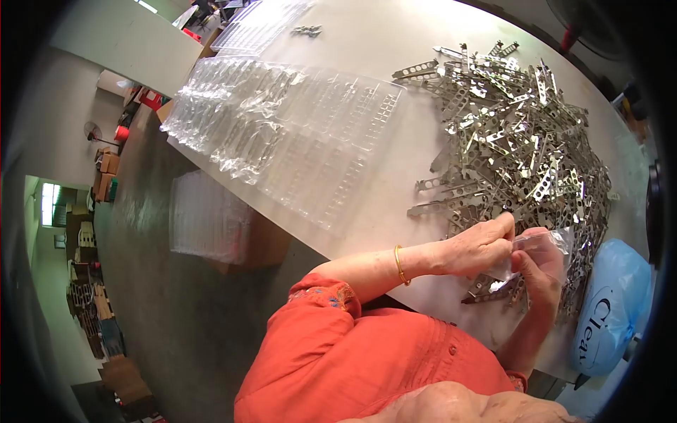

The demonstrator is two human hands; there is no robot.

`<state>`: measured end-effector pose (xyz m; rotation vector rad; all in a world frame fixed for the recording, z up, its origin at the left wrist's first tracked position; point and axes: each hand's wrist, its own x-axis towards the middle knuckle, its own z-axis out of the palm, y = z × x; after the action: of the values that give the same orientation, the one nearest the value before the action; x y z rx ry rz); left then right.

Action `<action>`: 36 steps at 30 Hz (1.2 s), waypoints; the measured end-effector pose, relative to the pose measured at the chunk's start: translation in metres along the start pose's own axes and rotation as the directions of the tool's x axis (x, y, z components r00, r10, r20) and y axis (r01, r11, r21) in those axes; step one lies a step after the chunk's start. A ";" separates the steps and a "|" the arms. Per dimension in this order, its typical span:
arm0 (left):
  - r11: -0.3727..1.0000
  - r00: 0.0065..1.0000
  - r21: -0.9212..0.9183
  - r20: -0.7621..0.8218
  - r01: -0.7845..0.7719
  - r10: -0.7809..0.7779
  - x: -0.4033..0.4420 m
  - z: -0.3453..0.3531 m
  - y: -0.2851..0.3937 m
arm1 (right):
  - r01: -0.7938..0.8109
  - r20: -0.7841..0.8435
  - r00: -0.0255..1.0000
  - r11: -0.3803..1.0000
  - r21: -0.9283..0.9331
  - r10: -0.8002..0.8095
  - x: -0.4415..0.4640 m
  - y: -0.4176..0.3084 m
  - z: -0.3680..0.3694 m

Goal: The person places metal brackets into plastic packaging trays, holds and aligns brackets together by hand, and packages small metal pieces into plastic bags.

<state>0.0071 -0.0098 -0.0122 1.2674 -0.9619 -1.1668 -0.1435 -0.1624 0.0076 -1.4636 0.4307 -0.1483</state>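
My left hand (482, 247), with a thin bracelet at the wrist, comes in over the table edge with its fingers pinched together. Between it and my right hand (541, 269) is a small clear plastic bag (560, 242). The right hand's thumb and fingers are closed on the bag as well. Both hands are close together, over the near side of a big heap of flat metal strips with holes (522, 141). Some strips (486, 287) lie just under the hands. Whether anything is inside the bag is hard to make out.
Clear plastic trays (331, 134), some with crumpled clear bags (240, 106) on them, lie on the white table (395, 166). A few metal pieces (307, 31) sit at the far end. A blue plastic bag (612, 310) stands at right. More trays (208, 218) are stacked below the table.
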 end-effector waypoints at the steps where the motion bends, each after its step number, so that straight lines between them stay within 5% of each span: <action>1: 0.999 1.000 -0.019 -0.004 0.027 -0.027 -0.001 0.001 0.005 | -0.058 0.013 0.998 0.998 0.009 0.058 0.000 -0.001 0.002; 4: 0.997 0.993 -0.024 -0.092 0.072 -0.074 -0.001 0.007 0.019 | -0.142 0.035 0.989 0.987 -0.075 0.145 0.000 -0.002 0.008; 10: 0.975 0.972 0.121 -0.124 -0.186 0.201 0.004 0.015 -0.016 | -0.213 0.018 0.976 0.971 -0.112 0.216 0.000 -0.009 0.008; 14: 0.996 0.981 -0.081 -0.194 -0.035 0.018 0.003 0.015 -0.013 | -0.097 0.026 0.994 0.986 -0.135 0.102 -0.001 -0.016 0.002; 17: 0.997 0.975 -0.077 -0.220 0.018 -0.034 0.001 0.010 -0.003 | 0.069 -0.015 0.998 0.992 0.102 -0.068 -0.001 -0.013 0.003; 20: 0.999 0.974 0.020 -0.223 -0.027 0.030 0.002 0.008 -0.010 | 0.172 -0.036 0.985 0.975 0.141 -0.168 0.001 -0.010 0.000; 27: 0.999 0.991 0.007 -0.127 -0.034 0.035 0.001 0.007 -0.007 | 0.068 0.003 0.998 0.997 0.038 -0.068 -0.004 -0.013 -0.002; 29: 0.983 0.990 -0.138 -0.059 0.121 -0.131 -0.001 0.006 0.000 | 0.035 0.016 0.999 0.999 0.027 -0.036 -0.004 -0.011 0.000; 36: 0.986 0.998 -0.164 -0.043 0.026 -0.034 0.001 0.012 -0.002 | -0.071 0.085 0.994 0.997 0.005 0.071 -0.003 -0.013 0.003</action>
<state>-0.0046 -0.0130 -0.0131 1.1757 -0.7991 -1.2093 -0.1432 -0.1601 0.0211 -1.4393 0.4123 -0.0313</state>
